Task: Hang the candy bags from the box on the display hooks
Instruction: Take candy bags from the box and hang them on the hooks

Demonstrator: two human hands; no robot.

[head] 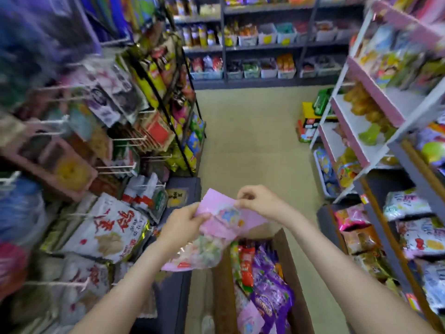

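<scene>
Both hands, left [184, 222] and right [258, 201], pinch a pink bag [216, 225] above the box [284, 256]; next, threading its header onto a hook [120, 168].

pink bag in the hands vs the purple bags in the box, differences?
Colour: the pink bag has a pink top and a clear lower part showing mixed sweets; the purple bags are opaque glossy purple. Place: the pink bag is held up by the left hand and right hand; the purple bags lie piled in the box. Shared: both are candy bags not yet hung.
</scene>
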